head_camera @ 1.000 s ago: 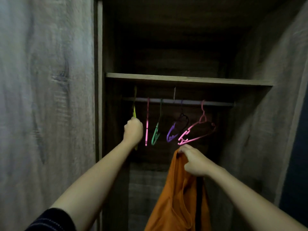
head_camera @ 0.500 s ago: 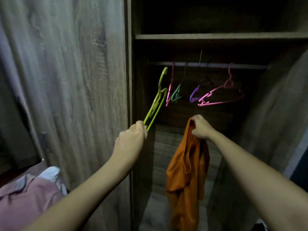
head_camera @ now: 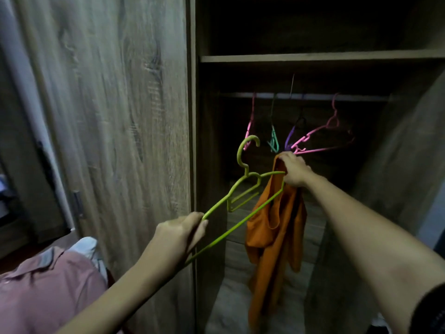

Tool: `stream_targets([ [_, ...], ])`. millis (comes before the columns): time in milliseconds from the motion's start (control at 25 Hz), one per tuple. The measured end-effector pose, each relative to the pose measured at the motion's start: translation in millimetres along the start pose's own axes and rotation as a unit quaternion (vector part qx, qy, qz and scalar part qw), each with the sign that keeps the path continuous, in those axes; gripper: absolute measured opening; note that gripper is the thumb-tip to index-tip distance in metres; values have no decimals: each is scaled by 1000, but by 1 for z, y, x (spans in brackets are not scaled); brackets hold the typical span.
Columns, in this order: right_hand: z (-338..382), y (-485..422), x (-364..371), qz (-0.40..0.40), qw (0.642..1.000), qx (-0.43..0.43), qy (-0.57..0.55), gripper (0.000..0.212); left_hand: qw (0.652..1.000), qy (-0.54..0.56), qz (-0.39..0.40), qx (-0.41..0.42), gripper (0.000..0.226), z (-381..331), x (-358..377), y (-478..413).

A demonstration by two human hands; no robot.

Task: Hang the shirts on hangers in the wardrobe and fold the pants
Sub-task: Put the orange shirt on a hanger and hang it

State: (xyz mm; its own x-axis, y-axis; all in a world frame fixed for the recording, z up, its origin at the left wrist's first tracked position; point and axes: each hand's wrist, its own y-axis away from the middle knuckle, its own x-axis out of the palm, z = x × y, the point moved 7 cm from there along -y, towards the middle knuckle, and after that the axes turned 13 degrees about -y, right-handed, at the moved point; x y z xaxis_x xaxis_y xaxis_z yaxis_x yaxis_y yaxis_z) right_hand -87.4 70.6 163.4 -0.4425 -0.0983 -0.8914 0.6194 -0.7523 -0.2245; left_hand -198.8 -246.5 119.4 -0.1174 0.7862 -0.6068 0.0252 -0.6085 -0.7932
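Note:
My left hand (head_camera: 179,233) grips one end of a lime-green plastic hanger (head_camera: 243,191), held off the rail with its hook up. The hanger's far end reaches the orange shirt (head_camera: 274,227), which hangs from my right hand (head_camera: 292,168). My right hand pinches the shirt's top edge in front of the open wardrobe (head_camera: 320,57). On the rail (head_camera: 356,97) hang pink, green, purple and pink hangers (head_camera: 320,138).
The wardrobe's closed wooden door (head_camera: 115,112) stands at the left. A pink garment (head_camera: 45,290) and a pale cloth (head_camera: 84,247) lie at the lower left. A shelf crosses the wardrobe above the rail. The inside is dark.
My left hand has taken the green hanger off the rail and brought it down and rightwards to the shirt. The view has dropped, and my right hand keeps holding the shirt up.

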Motion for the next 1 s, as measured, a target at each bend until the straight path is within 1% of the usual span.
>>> stream_targets([
  [80, 28, 9, 9, 45, 995, -82, 16, 73, 1000, 8, 4, 3, 37, -3, 15, -6],
  [160, 62, 23, 19, 98, 981, -166, -24, 72, 1000, 18, 9, -3, 38, -3, 31, -12],
  [240, 83, 35, 23, 133, 968, -191, -96, 63, 997, 73, 17, -28, 44, 3, 46, -15],
  [280, 88, 38, 23, 137, 963, -201, -113, 52, 992, 114, 18, -41, 47, 6, 52, -14],
  [320, 92, 42, 18, 122, 961, -227, -102, 41, 988, 148, 11, -50, 49, 7, 55, -14],
  [360, 95, 45, 12, 87, 958, -266, -60, 36, 986, 160, 1, -51, 48, 7, 57, -13],
  [400, 96, 51, 6, 44, 950, -308, -9, 43, 988, 145, -8, -46, 48, 7, 60, -12],
  [480, 94, 56, 3, -27, 931, -355, 77, 57, 998, 42, -12, -41, 50, 12, 68, -15],
  [560, 94, 59, 6, -85, 921, -364, 112, 58, 993, -85, -8, -76, 45, 24, 73, -17],
  [600, 96, 61, 8, -109, 918, -364, 115, 55, 989, -119, -25, -89, 41, 23, 75, -15],
  [640, 98, 62, 7, -129, 917, -363, 106, 50, 988, -123, -54, -76, 38, 13, 76, -12],
  [680, 101, 63, 5, -147, 915, -363, 93, 44, 989, -111, -85, -38, 34, -4, 78, -6],
  [720, 106, 65, -1, -164, 912, -368, 77, 38, 990, -97, -98, 4, 32, -23, 86, 2],
  [760, 110, 68, -9, -180, 908, -373, 66, 34, 992, -92, -80, 26, 36, -37, 97, 9],
  [840, 116, 73, -28, -209, 899, -381, 52, 35, 995, -103, 4, 16, 48, -45, 126, 20],
  [920, 114, 76, -44, -225, 898, -376, 33, 38, 992, -91, 81, 22, 48, -40, 150, 27],
  [1000, 104, 75, -52, -219, 908, -358, 12, 40, 986, -51, 144, 62, 47, -36, 166, 27],
])
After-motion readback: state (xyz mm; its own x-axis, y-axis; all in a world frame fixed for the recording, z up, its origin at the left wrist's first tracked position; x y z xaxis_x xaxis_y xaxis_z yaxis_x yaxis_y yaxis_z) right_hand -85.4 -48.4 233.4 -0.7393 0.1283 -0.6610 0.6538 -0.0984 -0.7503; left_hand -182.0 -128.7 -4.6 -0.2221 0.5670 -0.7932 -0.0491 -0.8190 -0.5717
